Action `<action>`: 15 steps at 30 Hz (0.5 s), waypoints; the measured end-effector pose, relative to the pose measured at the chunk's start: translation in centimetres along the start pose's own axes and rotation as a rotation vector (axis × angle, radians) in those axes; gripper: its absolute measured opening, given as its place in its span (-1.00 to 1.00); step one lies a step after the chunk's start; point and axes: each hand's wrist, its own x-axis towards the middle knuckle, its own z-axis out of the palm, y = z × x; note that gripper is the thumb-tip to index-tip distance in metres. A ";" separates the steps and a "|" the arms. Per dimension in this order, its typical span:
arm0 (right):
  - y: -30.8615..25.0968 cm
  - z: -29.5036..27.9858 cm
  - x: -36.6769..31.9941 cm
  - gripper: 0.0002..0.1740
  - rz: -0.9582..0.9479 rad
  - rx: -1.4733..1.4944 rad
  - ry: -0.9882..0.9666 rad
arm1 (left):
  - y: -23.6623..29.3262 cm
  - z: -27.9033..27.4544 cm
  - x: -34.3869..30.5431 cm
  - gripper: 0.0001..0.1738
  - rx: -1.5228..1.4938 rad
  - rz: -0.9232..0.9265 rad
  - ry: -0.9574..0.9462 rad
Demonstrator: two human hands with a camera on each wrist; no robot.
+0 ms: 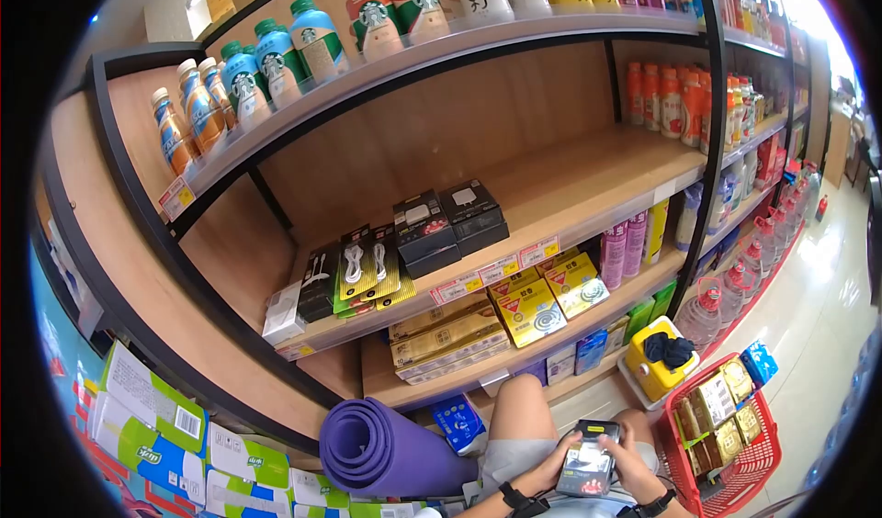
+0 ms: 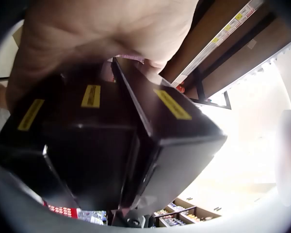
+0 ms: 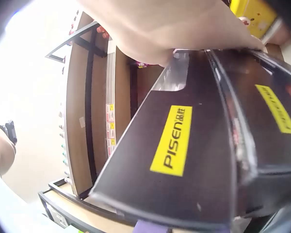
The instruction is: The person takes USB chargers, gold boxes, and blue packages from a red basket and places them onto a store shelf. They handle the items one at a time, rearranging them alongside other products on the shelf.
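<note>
Several black boxes (image 1: 585, 467), held together in front of the lap, are gripped by both hands. The left hand (image 1: 549, 470) holds their left side and the right hand (image 1: 632, 467) their right side, thumbs over the top face. Seen from the left wrist, the left hand (image 2: 106, 29) wraps the far end of the black boxes (image 2: 92, 131), which stand side by side with small yellow labels. From the right wrist, a black box (image 3: 184, 145) bears a yellow PISEN label, and the right hand (image 3: 169, 24) covers its far end.
Black boxes (image 1: 427, 233) and packaged cables (image 1: 363, 261) stand on the middle shelf (image 1: 542, 178). Yellow boxes (image 1: 528, 311) fill the shelf below. A rolled purple mat (image 1: 395, 449) lies at left; a red basket (image 1: 767, 467) with packages and a yellow container (image 1: 650, 357) stand at right.
</note>
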 end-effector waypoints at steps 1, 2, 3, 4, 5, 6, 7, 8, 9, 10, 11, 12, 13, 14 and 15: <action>-2.2 1.3 -1.8 0.12 0.096 0.028 -0.091 | 0.2 -0.3 0.0 -0.24 -0.043 -0.017 -0.030; -2.5 1.8 -2.1 0.14 0.042 -0.023 -0.186 | 0.6 0.1 0.0 -0.21 -0.012 0.040 -0.004; -4.1 2.7 -2.7 0.15 -0.010 -0.048 -0.214 | 1.8 1.9 -1.1 -0.20 0.031 0.074 0.068; -5.7 3.6 -3.3 0.15 -0.062 -0.072 -0.241 | 3.0 3.6 -2.0 -0.18 0.045 0.122 0.063; -7.1 4.1 -3.3 0.14 -0.114 -0.101 -0.246 | 4.4 5.1 -2.7 -0.15 0.058 0.168 0.060; -10.0 5.0 -3.5 0.21 -0.161 -0.095 -0.309 | 6.3 6.5 -3.3 -0.14 0.197 0.364 0.055; -13.4 6.1 -3.9 0.27 -0.205 -0.091 -0.373 | 8.1 7.8 -3.8 -0.11 0.333 0.560 0.050; -16.9 7.6 -4.8 0.23 -0.241 -0.074 -0.409 | 9.9 9.1 -4.2 -0.09 0.401 0.648 0.060; -20.4 9.1 -5.8 0.20 -0.277 -0.060 -0.447 | 12.3 11.2 -5.2 -0.07 0.431 0.716 0.035; -23.8 10.3 -6.6 0.15 -0.324 -0.101 -0.476 | 14.7 13.2 -6.3 -0.05 0.459 0.785 0.011; -27.0 11.5 -7.2 0.11 -0.376 -0.143 -0.509 | 17.4 15.9 -8.0 -0.05 0.448 0.813 -0.048; -29.7 12.8 -7.6 -0.01 -0.399 -0.140 -0.521 | 20.1 18.5 -9.7 -0.05 0.436 0.840 -0.108; -32.0 13.7 -7.9 -0.13 -0.423 -0.136 -0.535 | 22.2 20.4 -11.1 -0.06 0.422 0.844 -0.167; -33.8 13.6 -6.6 -0.26 -0.340 -0.093 -0.550 | 23.5 22.5 -13.2 -0.09 0.421 0.822 -0.140; -35.2 13.4 -5.4 -0.38 -0.256 -0.050 -0.564 | 24.6 23.7 -15.1 -0.11 0.419 0.799 -0.113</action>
